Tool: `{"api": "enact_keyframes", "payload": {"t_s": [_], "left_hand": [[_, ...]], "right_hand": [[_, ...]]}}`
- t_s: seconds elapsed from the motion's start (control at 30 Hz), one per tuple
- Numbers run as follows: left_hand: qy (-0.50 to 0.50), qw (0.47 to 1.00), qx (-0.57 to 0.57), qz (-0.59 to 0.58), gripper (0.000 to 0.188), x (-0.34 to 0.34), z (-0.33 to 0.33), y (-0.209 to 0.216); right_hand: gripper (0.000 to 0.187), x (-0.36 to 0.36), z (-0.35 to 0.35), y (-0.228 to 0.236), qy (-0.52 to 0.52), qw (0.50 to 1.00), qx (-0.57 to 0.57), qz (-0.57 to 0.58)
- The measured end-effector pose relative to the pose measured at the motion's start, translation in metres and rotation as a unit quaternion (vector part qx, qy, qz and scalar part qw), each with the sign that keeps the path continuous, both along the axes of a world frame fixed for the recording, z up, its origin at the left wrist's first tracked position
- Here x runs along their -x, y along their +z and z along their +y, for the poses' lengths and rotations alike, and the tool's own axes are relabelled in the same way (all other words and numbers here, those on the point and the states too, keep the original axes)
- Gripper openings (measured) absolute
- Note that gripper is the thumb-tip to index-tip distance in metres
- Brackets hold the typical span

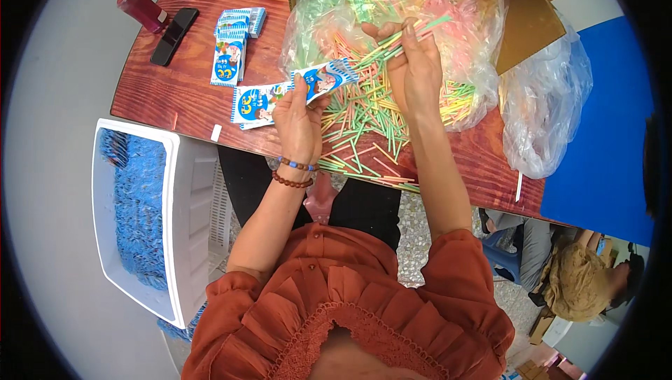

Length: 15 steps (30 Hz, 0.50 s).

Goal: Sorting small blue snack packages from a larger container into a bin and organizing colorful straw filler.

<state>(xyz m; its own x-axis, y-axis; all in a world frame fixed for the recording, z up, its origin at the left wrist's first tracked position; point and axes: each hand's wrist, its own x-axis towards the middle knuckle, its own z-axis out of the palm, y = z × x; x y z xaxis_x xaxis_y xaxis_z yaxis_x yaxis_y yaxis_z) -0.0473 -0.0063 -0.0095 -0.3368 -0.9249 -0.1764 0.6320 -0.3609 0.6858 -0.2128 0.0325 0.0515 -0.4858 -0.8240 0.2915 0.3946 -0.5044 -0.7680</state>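
My left hand [301, 115] pinches a small blue-and-white packet [325, 80] between thumb and fingers. Just left of it, more of the same flat packets [253, 104] lie at the table's near edge, partly under that hand. My right hand [417, 72] is closed around a small bunch of thin candy-coloured sticks [434, 24], green, yellow and pink, whose ends stick out on both sides of the fingers. The lower ends reach close to the packet's right end. Under and between both hands spreads a loose heap of the same sticks [364, 124].
A cardboard box [537, 37] lined with clear plastic spills sticks at the back. Stacked packets [231, 51], a dark phone [175, 36] and a red bottle [142, 9] sit at left. A white bin [172, 170] of blue packets stands beside the table. Another person [581, 278] is at lower right.
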Motion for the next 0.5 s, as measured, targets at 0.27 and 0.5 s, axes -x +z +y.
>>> {"api": "enact_keyframes", "payload": {"t_s": [0.27, 0.5], "left_hand": [[0.01, 1.0, -0.01, -0.003, 0.026, 0.004, 0.002, 0.002], [0.005, 1.0, 0.0, -0.002, 0.024, 0.005, 0.008, 0.01]], "right_hand": [[0.016, -0.045, 0.006, 0.01, -0.065, 0.996, 0.06, 0.031], [0.021, -0.06, 0.0, 0.0, -0.102, 0.985, 0.014, 0.139]]}}
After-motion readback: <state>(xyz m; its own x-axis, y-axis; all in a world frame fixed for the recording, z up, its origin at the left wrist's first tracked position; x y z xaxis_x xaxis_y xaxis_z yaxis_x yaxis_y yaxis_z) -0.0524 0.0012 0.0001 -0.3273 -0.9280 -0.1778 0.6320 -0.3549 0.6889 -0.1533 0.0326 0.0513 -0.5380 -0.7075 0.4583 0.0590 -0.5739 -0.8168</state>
